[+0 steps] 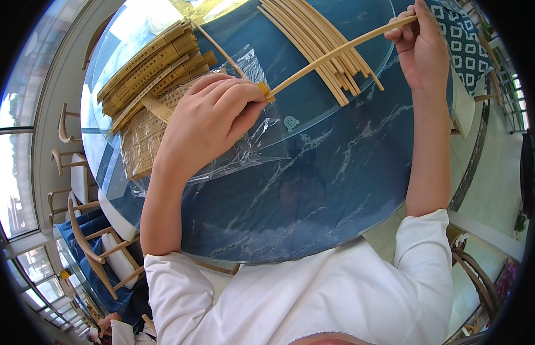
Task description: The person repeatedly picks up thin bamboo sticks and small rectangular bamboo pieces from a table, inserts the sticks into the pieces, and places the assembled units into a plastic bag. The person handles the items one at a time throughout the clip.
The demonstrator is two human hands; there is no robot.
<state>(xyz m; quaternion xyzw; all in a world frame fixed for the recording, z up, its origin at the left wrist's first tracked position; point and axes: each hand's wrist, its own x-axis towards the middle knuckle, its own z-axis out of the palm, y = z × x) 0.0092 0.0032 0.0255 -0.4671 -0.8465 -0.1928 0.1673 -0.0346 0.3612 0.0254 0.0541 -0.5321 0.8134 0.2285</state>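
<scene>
My right hand [420, 49], raised at the upper right, pinches one end of a long wooden chopstick [348, 47]. The chopstick slants down to the left, and its other end meets the mouth of a yellow-brown paper sleeve [267, 92]. Thumb and fingers of my left hand [213, 115] close on that sleeve, most of which the hand hides. Under and beside the left hand, printed brown paper sleeves [149, 66] lie piled on a clear plastic bag [250, 63]. Several loose chopsticks [313, 43] lie side by side beyond the held one.
A glass turntable [313, 127] rests on the dark blue marbled table [290, 195]. Another thin stick [218, 47] lies by the sleeve pile. Wooden chairs [95, 253] stand to the left, and a patterned cloth [460, 46] hangs at the right. Another person's hand [110, 322] shows at lower left.
</scene>
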